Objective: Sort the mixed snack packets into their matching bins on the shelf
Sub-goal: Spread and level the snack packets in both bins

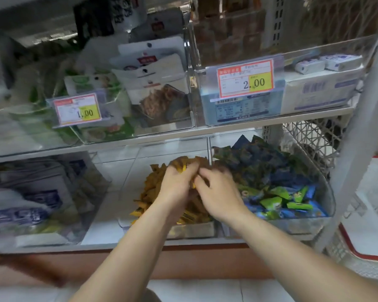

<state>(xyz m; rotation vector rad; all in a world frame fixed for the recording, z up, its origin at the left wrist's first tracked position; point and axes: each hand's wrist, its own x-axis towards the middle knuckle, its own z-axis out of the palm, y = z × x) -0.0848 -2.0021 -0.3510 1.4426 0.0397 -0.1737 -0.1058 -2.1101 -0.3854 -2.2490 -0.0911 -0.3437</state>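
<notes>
My left hand [175,185] has its grip round a bunch of yellow packets [183,165] over their bin [194,230]. My right hand [219,194] is blurred, so I cannot tell its grip. I'd drop them low, clear of the blue packets [271,171].

Yellow packets [148,189] lie heaped in the clear middle bin [129,171]. Blue and green packets [271,184] fill the right bin [330,192] on the lower shelf [183,245].

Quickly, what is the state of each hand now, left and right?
Left hand: grips a bunch of yellow packets.
Right hand: fingers curled, blurred; cannot be told.
</notes>
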